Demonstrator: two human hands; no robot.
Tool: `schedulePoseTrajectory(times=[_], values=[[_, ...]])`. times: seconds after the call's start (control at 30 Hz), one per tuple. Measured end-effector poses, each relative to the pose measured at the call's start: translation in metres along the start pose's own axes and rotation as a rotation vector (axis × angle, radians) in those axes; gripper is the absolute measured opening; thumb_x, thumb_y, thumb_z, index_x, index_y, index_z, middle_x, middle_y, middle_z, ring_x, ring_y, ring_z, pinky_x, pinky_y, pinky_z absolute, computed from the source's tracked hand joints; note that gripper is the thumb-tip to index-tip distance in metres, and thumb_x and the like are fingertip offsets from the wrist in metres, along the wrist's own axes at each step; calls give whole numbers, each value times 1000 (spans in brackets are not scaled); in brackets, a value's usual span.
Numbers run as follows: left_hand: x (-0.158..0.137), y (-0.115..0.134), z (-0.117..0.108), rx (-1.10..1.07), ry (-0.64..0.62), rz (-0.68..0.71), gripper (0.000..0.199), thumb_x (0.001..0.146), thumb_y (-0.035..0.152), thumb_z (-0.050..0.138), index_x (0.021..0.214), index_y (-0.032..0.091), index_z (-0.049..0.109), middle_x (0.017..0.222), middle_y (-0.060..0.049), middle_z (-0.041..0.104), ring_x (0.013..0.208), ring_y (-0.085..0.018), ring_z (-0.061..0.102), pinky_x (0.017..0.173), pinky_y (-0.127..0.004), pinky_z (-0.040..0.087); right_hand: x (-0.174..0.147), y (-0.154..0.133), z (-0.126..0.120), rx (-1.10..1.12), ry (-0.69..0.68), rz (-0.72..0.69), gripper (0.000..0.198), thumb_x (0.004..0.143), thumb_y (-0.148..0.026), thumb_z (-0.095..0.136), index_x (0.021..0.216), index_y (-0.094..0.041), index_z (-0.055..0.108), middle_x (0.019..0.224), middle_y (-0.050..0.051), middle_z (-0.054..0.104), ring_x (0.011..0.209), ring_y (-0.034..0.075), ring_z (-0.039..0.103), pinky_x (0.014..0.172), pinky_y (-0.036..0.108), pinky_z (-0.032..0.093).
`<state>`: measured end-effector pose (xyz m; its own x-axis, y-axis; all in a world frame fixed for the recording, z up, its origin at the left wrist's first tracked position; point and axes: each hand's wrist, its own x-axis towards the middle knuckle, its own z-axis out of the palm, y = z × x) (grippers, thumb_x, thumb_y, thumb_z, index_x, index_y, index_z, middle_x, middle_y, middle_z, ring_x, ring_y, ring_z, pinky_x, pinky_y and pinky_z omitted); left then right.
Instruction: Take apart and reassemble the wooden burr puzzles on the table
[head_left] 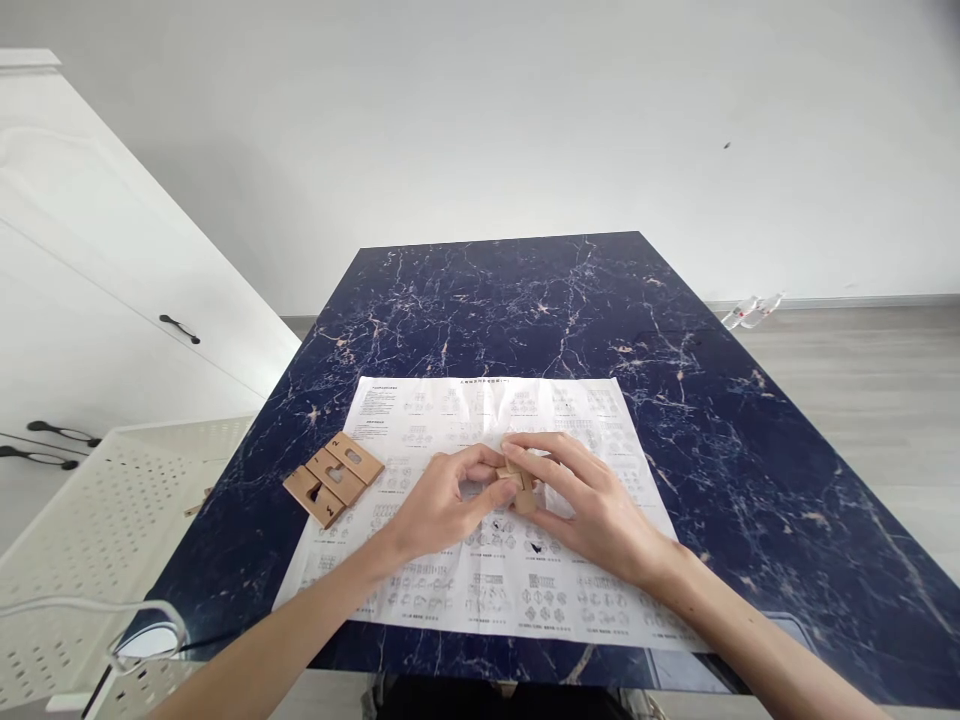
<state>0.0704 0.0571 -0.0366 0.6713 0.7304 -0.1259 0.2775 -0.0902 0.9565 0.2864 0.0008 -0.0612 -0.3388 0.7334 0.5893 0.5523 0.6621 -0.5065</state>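
Note:
A small puzzle of light wooden pieces (524, 499) sits between my two hands, just above or on the instruction sheet (427, 430). From the left, my left hand (454, 495) pinches it with thumb and forefinger. My right hand (585, 490) curls over its far and right sides, the fingers along the top and the thumb at the near edge. Parts of the puzzle are hidden by my fingers. Left of my hands, several flat wooden plates (334, 482) with numbers and cut-out holes lie partly on the sheet's left edge.
The sheet lies on a dark blue marbled table (495, 310). A white perforated basket (142, 500) with a white cable (67, 603) is at the left, near a white cabinet (135, 260). Clear bottles (752, 312) are on the floor beyond the right edge.

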Motion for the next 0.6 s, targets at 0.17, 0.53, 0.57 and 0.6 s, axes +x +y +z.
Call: schedulePoseTrajectory(times=[0.17,0.53,0.57,0.6], values=[[0,0,-1,-43,-22,-17,37,103,51,65,117,17,72,95,-9,82,92,-25,79,85,-38,62,0,1,1,-4,-5,6,60,107,-17,63,161,-30,43,142,14,65,124,30,69,96,50,65],[3,2,-6,-207,-120,45,30,106,44,65,119,18,73,105,-10,81,104,-25,78,97,-43,62,-2,-1,0,185,-39,75,61,104,-13,64,159,-33,45,144,13,59,125,29,69,86,41,70],[3,2,-6,-200,-111,46,29,106,43,65,119,18,73,104,-9,81,104,-25,78,97,-42,62,-2,-1,1,167,-37,74,61,104,-13,63,159,-32,45,143,13,60,121,28,71,84,40,71],[3,1,-6,-199,-107,46,29,106,43,65,120,18,73,103,-9,81,104,-25,78,97,-42,62,-2,-2,1,155,-35,72,60,105,-13,62,159,-32,45,143,13,60,118,28,72,82,40,71]])
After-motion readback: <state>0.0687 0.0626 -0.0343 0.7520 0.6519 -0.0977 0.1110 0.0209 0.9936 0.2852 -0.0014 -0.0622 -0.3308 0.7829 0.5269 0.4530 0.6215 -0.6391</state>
